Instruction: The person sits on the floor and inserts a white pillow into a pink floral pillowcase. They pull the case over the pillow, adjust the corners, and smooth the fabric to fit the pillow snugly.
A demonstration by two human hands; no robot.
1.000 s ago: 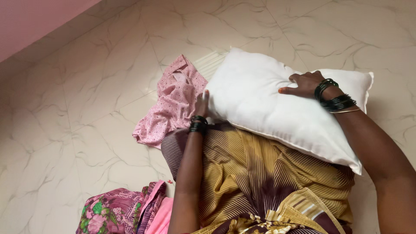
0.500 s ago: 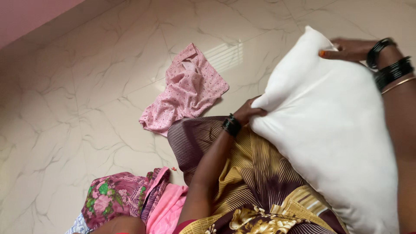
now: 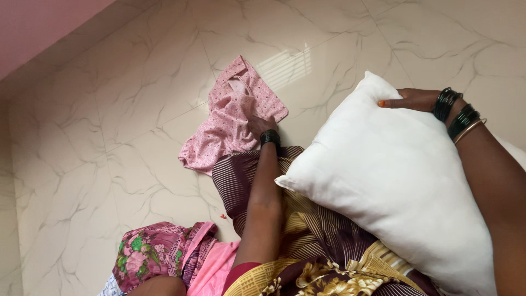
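Sitting on the marble floor (image 3: pixel 109 109), the person has a white pillow (image 3: pixel 394 181) on the lap, over a garment with brown and yellow stripes (image 3: pixel 307 230). The right hand (image 3: pixel 408 100) rests on the upper edge of the pillow, near its far corner. Its fingers (image 3: pixel 392 103) lie flat and close together against the white cloth, pointing to the left, and they press on the pillow more than they grip it; the thumb is hidden behind the pillow, so a real grasp cannot be confirmed. Dark bangles and one golden bangle (image 3: pixel 457 116) sit on this wrist.

The left hand (image 3: pixel 262 125) reaches forward to a pink dotted cloth (image 3: pixel 233 123) that lies crumpled on the floor, just beyond the knee. The hand touches the near edge of this cloth, and its fingers seem curled into the fabric, but the view is from behind the wrist and it is not clear if they pinch it or only lie on it. A dark bangle (image 3: pixel 269 137) is on the left wrist.

The pillow stands tilted, its lower left corner just beside the left forearm. At the bottom left a flowered pink and green cloth (image 3: pixel 153 255) lies on the floor, well apart from the dotted one.
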